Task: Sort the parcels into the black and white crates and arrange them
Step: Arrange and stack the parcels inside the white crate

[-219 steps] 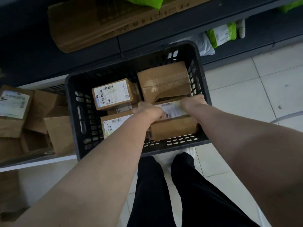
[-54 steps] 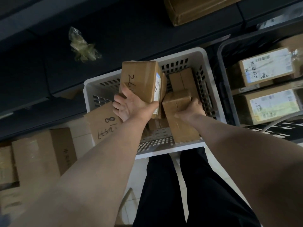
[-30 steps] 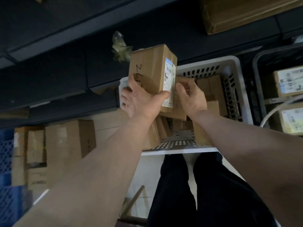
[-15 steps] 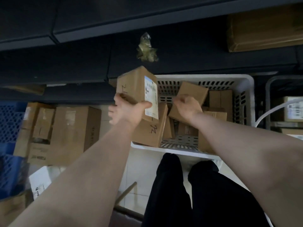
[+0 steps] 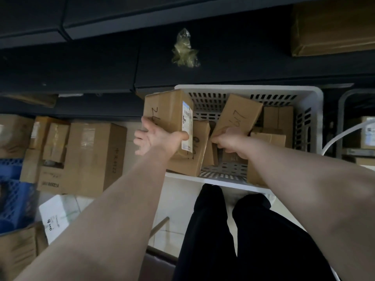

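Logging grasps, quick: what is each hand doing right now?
Left hand: holding the labelled box at the white crate, left side.
Right hand: fingers gripping the tilted box inside the crate.

A pale tiled floor (image 5: 178, 201) carries a white crate (image 5: 318, 110) beside a black crate (image 5: 343, 122), with stacked cardboard boxes (image 5: 95, 157) and a blue crate (image 5: 12, 191) at left. On the dark shelf (image 5: 101, 63) behind lie a crumpled wrapper (image 5: 184, 50) and a carton (image 5: 332, 27).
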Demonstrator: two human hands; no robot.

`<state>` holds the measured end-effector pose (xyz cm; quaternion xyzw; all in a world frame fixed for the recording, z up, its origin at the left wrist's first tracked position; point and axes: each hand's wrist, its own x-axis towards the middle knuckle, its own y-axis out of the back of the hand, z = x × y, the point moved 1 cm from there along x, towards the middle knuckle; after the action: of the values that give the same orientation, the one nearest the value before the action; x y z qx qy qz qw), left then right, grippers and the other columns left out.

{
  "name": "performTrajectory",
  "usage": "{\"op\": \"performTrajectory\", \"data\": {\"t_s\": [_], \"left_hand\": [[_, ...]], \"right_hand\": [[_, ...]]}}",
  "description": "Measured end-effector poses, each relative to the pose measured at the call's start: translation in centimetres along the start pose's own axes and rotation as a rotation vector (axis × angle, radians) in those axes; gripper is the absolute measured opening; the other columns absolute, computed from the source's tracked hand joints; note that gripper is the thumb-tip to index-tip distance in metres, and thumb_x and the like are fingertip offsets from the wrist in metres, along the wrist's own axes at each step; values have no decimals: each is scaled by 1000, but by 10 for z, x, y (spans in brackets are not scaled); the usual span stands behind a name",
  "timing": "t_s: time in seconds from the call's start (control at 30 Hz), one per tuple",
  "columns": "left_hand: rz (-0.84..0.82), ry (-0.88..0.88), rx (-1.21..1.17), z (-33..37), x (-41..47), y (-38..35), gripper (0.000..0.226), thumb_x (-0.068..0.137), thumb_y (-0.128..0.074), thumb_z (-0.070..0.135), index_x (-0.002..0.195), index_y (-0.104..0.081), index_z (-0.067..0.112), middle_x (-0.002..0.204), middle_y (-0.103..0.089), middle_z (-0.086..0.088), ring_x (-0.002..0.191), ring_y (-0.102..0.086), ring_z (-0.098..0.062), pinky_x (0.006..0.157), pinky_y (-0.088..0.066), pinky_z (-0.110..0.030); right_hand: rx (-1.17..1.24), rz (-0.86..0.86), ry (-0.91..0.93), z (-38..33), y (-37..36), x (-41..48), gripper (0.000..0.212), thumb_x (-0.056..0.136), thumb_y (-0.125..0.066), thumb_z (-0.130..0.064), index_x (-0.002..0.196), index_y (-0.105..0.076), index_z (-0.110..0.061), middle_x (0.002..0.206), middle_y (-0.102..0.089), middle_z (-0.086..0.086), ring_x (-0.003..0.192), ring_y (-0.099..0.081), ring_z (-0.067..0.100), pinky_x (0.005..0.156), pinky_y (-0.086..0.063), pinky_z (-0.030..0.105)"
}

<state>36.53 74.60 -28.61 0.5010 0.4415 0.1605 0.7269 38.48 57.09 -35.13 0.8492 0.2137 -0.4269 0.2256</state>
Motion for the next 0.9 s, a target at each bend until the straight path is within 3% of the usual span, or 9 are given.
{"op": "performTrajectory", "data": {"t_s": [0.13, 0.23, 0.43, 0.6, 0.67, 0.73, 0.8, 0.9], "left_hand": [[59, 5, 38, -14, 8, 1, 130, 54, -81, 58, 152, -3, 23, 136, -31, -18, 126, -33, -37, 102, -32, -52], [113, 27, 2, -28, 17, 1, 127, 55, -79, 58, 152, -6, 20, 134, -32, -18, 125, -33, -38, 102, -31, -51], [13, 42, -51, -43, 35, -4, 122, 58, -78, 60, 152, -9, 21, 136, -32, -16, 126, -33, -37, 103, -31, -51], [-76, -100, -76, -19, 35, -2, 120, 61, -77, 59, 152, -9, 21, 139, -32, -16, 130, -31, -37, 104, -32, -52], [-122, -118, -143, -9, 35, -3, 118, 61, -77, 59, 151, -11, 21, 139, -32, -15, 130, -31, -37, 105, -33, -52], [-170, -117, -216, -2, 34, -5, 112, 62, -78, 57, 148, -16, 21, 137, -33, -13, 129, -31, -35, 102, -33, -48], [-221, -118, -271, 3, 33, -10, 106, 63, -77, 57, 145, -20, 21, 134, -35, -11, 127, -34, -33, 101, -34, -44], [-352, -105, -376, 9, 31, -16, 113, 50, -75, 64, 142, -23, 26, 130, -42, -5, 124, -41, -28, 107, -38, -47]], "right_hand": [[87, -143, -105, -2, -28, 5, 85, 86, -72, -36, 152, -24, -12, 152, -36, 11, 137, -38, 28, 113, -35, 42], [249, -116, -152, 2, -46, 20, 100, 77, -77, -46, 153, -20, -14, 154, -35, 10, 140, -34, 28, 115, -30, 45], [440, -122, -143, 11, -67, 38, 93, 77, -79, -40, 150, -26, -17, 144, -47, 3, 133, -43, 24, 113, -33, 44], [691, -57, -184, 11, -59, 39, 72, 66, -85, -46, 126, -59, -16, 125, -61, 0, 119, -54, 21, 108, -39, 44], [729, 11, -204, 8, -48, 40, 69, 70, -84, -45, 126, -59, -13, 125, -60, -1, 109, -57, 19, 96, -47, 37], [749, 137, -213, 7, -35, 40, 63, 76, -82, -35, 129, -57, -10, 118, -61, 0, 88, -58, 17, 71, -51, 29], [761, 235, -222, 10, -23, 40, 63, 76, -83, -28, 130, -58, -10, 115, -65, 7, 82, -59, 18, 60, -53, 29], [806, 293, -231, 22, -8, 40, 72, 64, -90, -32, 126, -61, -12, 100, -68, 8, 85, -65, 23, 73, -59, 41]]}}
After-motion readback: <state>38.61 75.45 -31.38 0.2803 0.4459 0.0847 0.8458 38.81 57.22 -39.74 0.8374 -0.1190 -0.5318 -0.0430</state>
